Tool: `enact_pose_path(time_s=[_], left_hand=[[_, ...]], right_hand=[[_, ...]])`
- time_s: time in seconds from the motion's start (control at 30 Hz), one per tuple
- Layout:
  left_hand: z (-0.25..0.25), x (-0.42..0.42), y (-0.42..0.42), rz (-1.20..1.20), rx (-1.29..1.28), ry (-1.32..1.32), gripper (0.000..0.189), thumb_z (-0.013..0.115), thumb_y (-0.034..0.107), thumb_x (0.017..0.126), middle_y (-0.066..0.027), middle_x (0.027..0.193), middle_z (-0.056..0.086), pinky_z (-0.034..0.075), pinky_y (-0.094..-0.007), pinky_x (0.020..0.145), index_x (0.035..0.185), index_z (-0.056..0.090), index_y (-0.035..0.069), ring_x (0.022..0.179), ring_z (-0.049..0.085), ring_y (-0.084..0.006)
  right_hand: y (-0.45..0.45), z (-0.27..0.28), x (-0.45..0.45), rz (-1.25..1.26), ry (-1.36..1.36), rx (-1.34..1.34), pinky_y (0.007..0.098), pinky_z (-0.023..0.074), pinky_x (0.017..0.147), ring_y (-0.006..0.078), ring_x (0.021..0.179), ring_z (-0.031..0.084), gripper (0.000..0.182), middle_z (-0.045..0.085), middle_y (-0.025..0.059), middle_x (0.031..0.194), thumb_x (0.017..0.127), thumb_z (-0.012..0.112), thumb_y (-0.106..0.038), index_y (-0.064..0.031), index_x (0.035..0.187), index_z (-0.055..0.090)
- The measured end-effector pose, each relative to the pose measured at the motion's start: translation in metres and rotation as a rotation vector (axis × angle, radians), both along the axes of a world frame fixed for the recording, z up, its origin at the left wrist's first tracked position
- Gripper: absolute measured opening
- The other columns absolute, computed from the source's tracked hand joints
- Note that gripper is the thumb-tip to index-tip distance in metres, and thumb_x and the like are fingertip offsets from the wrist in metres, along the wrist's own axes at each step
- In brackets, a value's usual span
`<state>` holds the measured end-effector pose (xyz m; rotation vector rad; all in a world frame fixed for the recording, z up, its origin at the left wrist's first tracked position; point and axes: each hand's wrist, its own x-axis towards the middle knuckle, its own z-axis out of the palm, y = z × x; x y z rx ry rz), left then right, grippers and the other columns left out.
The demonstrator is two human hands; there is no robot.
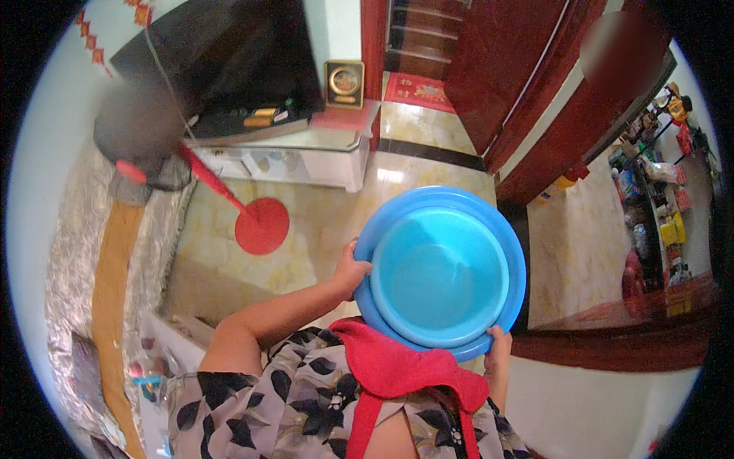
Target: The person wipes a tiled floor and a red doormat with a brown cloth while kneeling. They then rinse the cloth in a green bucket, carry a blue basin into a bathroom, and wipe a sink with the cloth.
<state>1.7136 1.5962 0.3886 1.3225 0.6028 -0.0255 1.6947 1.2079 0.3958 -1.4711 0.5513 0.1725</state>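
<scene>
Two round blue plastic basins are held before me, one nested in the other. The larger outer basin [438,195] is a deeper blue, and the lighter turquoise basin [441,281] sits inside it. At the left side, my left hand [351,271] grips the rim of the outer basin, thumb on top. My right hand [498,347] clasps the same basin at its lower right rim, thumb over the edge. The undersides of the basins and most of the fingers are hidden. No other object shows inside the inner basin.
A red pedestal fan [262,225] with a round base stands on the left, by a white TV cabinet [327,166]. Ahead, a red mat [418,92] lies beyond a dark threshold and an open wooden door. A doorway on the right shows cluttered shelves [654,206].
</scene>
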Motion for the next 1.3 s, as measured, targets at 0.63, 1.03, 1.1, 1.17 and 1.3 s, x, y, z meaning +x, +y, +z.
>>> enact_pose_path(time_s=[0.63, 1.03, 1.1, 1.17, 1.3], left_hand=[[-0.010, 0.608, 0.109, -0.022, -0.139, -0.041, 0.066, 0.054, -0.005, 0.064, -0.0141, 0.101, 0.055, 0.052, -0.0370, 0.067, 0.126, 0.036, 0.006, 0.085, 0.058, -0.0248], [-0.026, 0.961, 0.128, -0.021, -0.107, 0.081, 0.050, 0.052, 0.000, 0.065, -0.0141, 0.089, 0.057, 0.050, -0.0364, 0.065, 0.114, 0.045, 0.005, 0.073, 0.058, -0.0256], [-0.053, 1.010, 0.150, 0.070, -0.163, 0.091, 0.054, 0.050, -0.001, 0.065, -0.0155, 0.096, 0.056, 0.052, -0.0410, 0.067, 0.118, 0.041, 0.005, 0.080, 0.059, -0.0273], [-0.076, 1.063, 0.174, 0.130, -0.161, 0.065, 0.054, 0.050, -0.001, 0.064, -0.0157, 0.096, 0.056, 0.052, -0.0397, 0.066, 0.118, 0.041, 0.005, 0.078, 0.059, -0.0266], [-0.066, 1.143, 0.223, 0.390, -0.149, 0.023, 0.054, 0.049, -0.002, 0.062, -0.0155, 0.093, 0.056, 0.052, -0.0376, 0.063, 0.115, 0.042, 0.003, 0.074, 0.058, -0.0260]], right_hand=[[0.110, 0.031, 0.637, 0.069, -0.042, -0.090, 0.0301, 0.0439, 0.061, 0.0184, 0.067, 0.054, 0.036, 0.056, 0.0055, 0.082, 0.066, 0.057, -0.015, 0.0025, 0.097, 0.055], [0.136, 0.017, 0.949, 0.060, 0.052, -0.235, 0.0342, 0.0467, 0.064, 0.0207, 0.075, 0.056, 0.042, 0.059, 0.0080, 0.092, 0.069, 0.060, -0.018, 0.0046, 0.105, 0.055], [0.151, -0.009, 1.027, 0.162, -0.087, -0.142, 0.0334, 0.0456, 0.062, 0.0193, 0.073, 0.055, 0.042, 0.060, 0.0070, 0.090, 0.070, 0.060, -0.020, 0.0043, 0.104, 0.056], [0.172, -0.015, 1.119, 0.328, -0.041, -0.246, 0.0303, 0.0479, 0.062, 0.0164, 0.066, 0.056, 0.039, 0.057, 0.0041, 0.083, 0.072, 0.056, -0.022, 0.0008, 0.104, 0.053], [0.270, 0.031, 1.286, 0.521, -0.095, -0.119, 0.0278, 0.0432, 0.060, 0.0146, 0.068, 0.053, 0.035, 0.056, 0.0036, 0.084, 0.072, 0.056, -0.020, 0.0017, 0.100, 0.054]])
